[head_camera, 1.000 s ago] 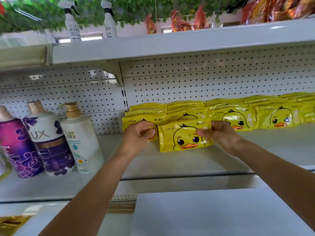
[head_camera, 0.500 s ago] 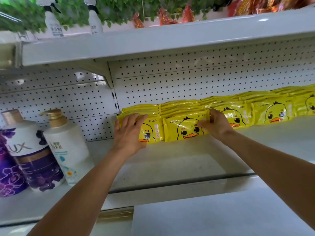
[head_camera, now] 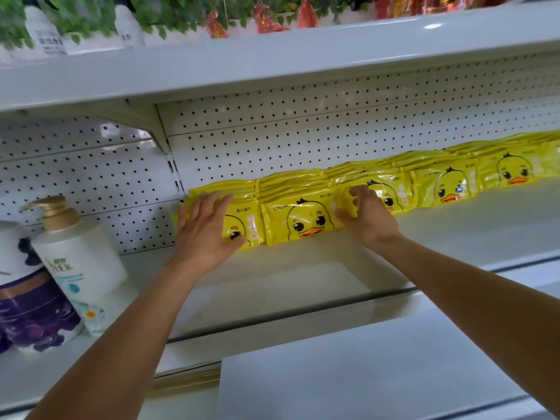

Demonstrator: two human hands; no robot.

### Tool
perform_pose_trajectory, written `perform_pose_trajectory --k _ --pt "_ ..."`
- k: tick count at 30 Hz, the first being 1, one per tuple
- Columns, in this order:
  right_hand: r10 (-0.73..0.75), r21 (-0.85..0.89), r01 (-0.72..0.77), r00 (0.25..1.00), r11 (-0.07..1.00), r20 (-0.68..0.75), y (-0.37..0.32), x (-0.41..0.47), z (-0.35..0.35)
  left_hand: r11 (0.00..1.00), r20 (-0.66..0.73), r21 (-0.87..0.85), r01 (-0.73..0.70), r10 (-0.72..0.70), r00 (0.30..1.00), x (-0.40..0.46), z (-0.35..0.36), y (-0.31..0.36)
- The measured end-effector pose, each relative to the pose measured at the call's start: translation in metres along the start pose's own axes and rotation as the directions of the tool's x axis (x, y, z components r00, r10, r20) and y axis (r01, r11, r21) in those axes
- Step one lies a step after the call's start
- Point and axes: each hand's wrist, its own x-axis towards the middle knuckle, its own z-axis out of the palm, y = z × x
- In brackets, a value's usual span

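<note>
Holds the duck pack (head_camera: 300,221) out in front of the row a second ago, pinched at both ends; now has it set back on the shelf (head_camera: 303,277), upright, face out, level with its neighbours. By the look of it, placing is as good as done, with only squaring-up left.

Lays the left hand (head_camera: 209,228) flat on the end pack (head_camera: 247,228), at 9 o'clock of the duck pack, fingers straight and spread, pressing toward the pegboard (head_camera: 272,147) at 12 o'clock; grips nothing.

Sets the right hand (head_camera: 368,221) at 3 o'clock of the duck pack, thumb against its right edge, fingers loosely bent and fanned over the next pack (head_camera: 394,195); touches and nudges, does not clamp.

Both hands wide rather than closed, so nothing lifted off the shelf.

Toward 2 o'clock, the rest of the yellow row (head_camera: 451,186), running off to the edge of view. Well apart at 8 o'clock of the left hand: pump bottle (head_camera: 75,256), with a purple bottle (head_camera: 27,307) just beside it.
</note>
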Motion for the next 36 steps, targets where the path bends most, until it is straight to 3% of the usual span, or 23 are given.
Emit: perform_pose_trajectory --k 4,7,11,22,27,31,36 --pt "-0.184 -0.302 0.178 0.983 0.936 0.01 0.028 -0.021 -0.048 0.994 -0.162 -0.112 -0.019 0.001 0.987 -0.005 -0.016 0.049" --pt "-0.213 -0.316 0.225 0.974 0.922 0.071 0.059 -0.042 -0.1 0.971 -0.166 -0.228 -0.068 0.03 0.986 -0.016 -0.021 0.11" --pt "-0.189 -0.342 0.202 0.979 0.918 0.071 0.114 -0.069 -0.173 0.902 -0.139 -0.401 -0.157 0.109 0.984 -0.032 -0.009 0.196" --pt "0.058 -0.495 -0.076 0.997 0.865 -0.052 0.302 -0.17 -0.351 0.713 -0.03 -0.592 -0.376 0.447 0.894 -0.085 0.028 0.483" --pt "0.303 -0.473 -0.321 0.946 0.82 -0.117 0.385 -0.219 -0.411 0.646 0.143 -0.622 -0.443 0.65 0.746 -0.111 0.065 0.598" --pt "0.487 -0.439 -0.52 0.851 0.733 -0.197 0.458 -0.251 -0.441 0.577 0.234 -0.679 -0.453 0.755 0.612 -0.126 0.101 0.679" --pt "0.618 -0.433 -0.641 0.756 0.634 -0.216 0.551 -0.266 -0.456 0.533 0.34 -0.743 -0.404 0.821 0.459 -0.13 0.158 0.779"
